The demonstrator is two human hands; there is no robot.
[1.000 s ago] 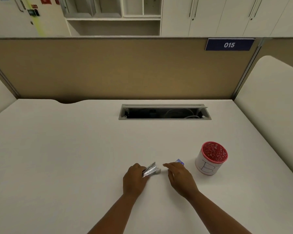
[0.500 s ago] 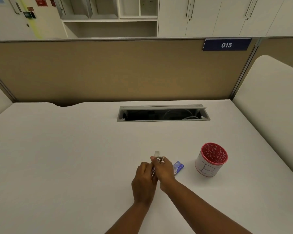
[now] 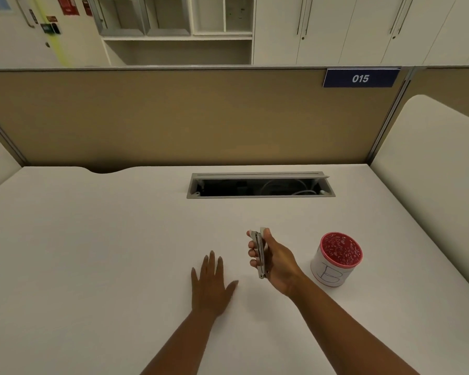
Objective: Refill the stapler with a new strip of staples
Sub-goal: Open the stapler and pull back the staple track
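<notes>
Head view shows the right hand (image 3: pixel 278 262) with fingers (image 3: pixel 252 253) clamped around the small metal stapler (image 3: pixel 261 254), lifted above the counter (image 3: pixel 92 239) near its middle, while the left hand (image 3: pixel 211 286) lies flat, fingers spread, holding nothing; the stapler looks light, stiff and smooth, best gripped along its sides.

Low in the middle of the frame, our left hand (image 3: pixel 211 284) lies flat, palm down, fingers spread — empty. Just right of it, our right hand (image 3: pixel 275 259) is raised, fingers curled and thumb up, clasping a slim silver metal stapler (image 3: pixel 260 254) — both bare forearms enter from the bottom edge.
</notes>
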